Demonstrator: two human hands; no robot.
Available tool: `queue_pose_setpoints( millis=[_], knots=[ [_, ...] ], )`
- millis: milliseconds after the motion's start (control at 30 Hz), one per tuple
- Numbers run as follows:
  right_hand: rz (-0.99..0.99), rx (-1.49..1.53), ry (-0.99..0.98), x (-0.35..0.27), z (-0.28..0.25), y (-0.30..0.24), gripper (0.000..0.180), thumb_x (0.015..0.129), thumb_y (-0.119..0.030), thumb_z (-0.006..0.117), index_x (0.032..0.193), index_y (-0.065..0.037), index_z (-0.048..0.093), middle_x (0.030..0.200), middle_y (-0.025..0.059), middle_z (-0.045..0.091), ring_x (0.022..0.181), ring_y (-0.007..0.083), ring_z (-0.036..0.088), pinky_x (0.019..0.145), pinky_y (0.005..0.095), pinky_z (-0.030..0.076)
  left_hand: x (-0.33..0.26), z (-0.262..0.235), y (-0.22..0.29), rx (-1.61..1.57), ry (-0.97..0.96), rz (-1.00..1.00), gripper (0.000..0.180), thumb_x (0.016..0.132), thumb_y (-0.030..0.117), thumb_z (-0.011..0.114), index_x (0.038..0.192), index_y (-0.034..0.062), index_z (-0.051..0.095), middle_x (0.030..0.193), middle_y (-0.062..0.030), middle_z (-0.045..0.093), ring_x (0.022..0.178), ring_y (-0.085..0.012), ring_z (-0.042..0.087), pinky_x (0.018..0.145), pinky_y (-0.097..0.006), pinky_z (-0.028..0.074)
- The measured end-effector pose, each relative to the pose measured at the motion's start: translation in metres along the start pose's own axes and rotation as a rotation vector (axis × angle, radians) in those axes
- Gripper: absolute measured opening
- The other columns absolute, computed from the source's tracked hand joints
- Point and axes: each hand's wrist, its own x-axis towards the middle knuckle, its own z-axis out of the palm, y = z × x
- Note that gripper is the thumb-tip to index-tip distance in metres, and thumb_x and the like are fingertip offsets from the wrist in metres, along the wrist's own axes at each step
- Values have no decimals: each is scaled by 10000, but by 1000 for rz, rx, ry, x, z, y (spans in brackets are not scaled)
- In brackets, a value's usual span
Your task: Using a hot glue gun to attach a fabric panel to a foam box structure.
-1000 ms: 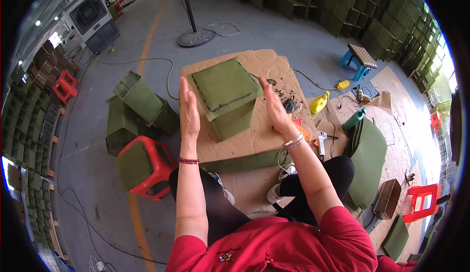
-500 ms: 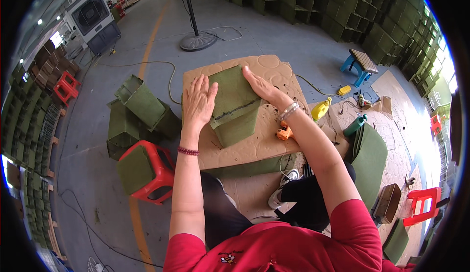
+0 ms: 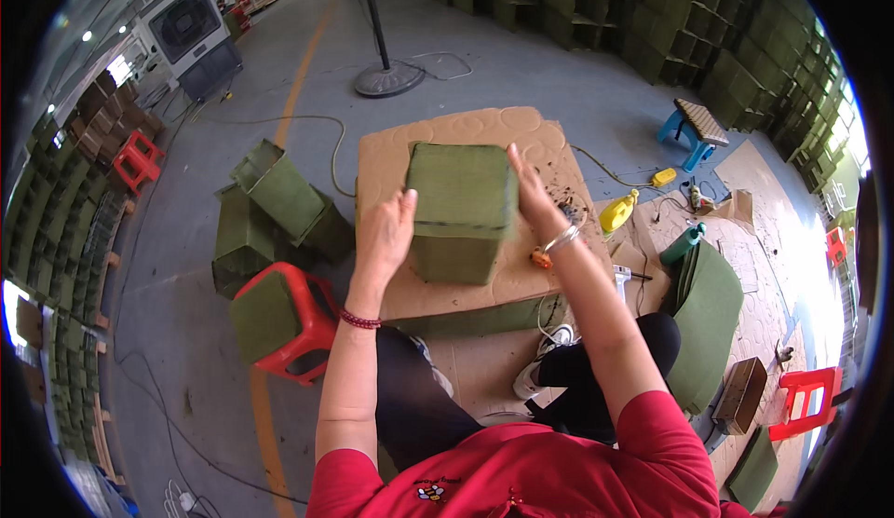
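Note:
A dark green, fabric-like square box (image 3: 462, 187) stands on the cardboard-covered work surface (image 3: 391, 159), its flat square face up and its narrower body below. My left hand (image 3: 384, 231) is at its left side, thumb up by the top edge and the other fingers partly hidden. Along the right side lies my right hand (image 3: 533, 190), fingers stretched and slightly blurred. The box is held between both hands. Close to my right wrist, an orange-handled tool (image 3: 540, 257) rests on the cardboard, partly covered by my forearm.
A red stool (image 3: 296, 322) with a green panel and several green boxes (image 3: 279, 192) stand left. To the right are a yellow bottle (image 3: 618, 211), a green bottle (image 3: 684, 241), a glue gun (image 3: 626, 279), stacked green sheets (image 3: 708, 322) and a blue-legged stool (image 3: 694, 131). A fan base (image 3: 388, 80) stands ahead.
The box has turned from a slanted position to stand squarely, its top face now level. My hands have moved from its upper face and edge down to its two sides.

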Motion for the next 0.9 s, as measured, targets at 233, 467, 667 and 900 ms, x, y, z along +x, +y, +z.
queue_pose_setpoints(
  millis=[233,467,667,900],
  knots=[
    [-245,-390,211,-13,17,-46,665,985,-490,340,1418,15,326,1452,204,364,1377,300,304,1117,338,244,27,-26,-16,-404,214,-158,800,969,578,236,1140,-147,528,1034,-328,600,1079,-347,594,879,-447,442],
    [-214,-339,100,-9,37,-29,781,981,-527,302,1454,70,127,1537,217,132,1437,292,116,1154,326,127,76,33,-4,-768,-204,-153,925,917,692,161,1446,-66,172,1546,-195,94,1444,-235,61,1165,-340,52],
    [-304,-63,115,-16,39,-25,787,981,-548,269,1458,62,123,1543,200,118,1437,268,109,1153,313,118,72,38,-16,-879,-131,-38,966,904,710,141,1442,-92,127,1545,-205,83,1446,-233,47,1166,-343,27],
    [-329,-399,139,-36,21,-51,741,990,-495,264,1462,54,107,1545,194,126,1442,262,98,1163,348,84,59,36,-17,-828,-114,-76,886,929,661,174,1456,-50,127,1547,-190,71,1442,-259,48,1168,-358,56]
  ],
)
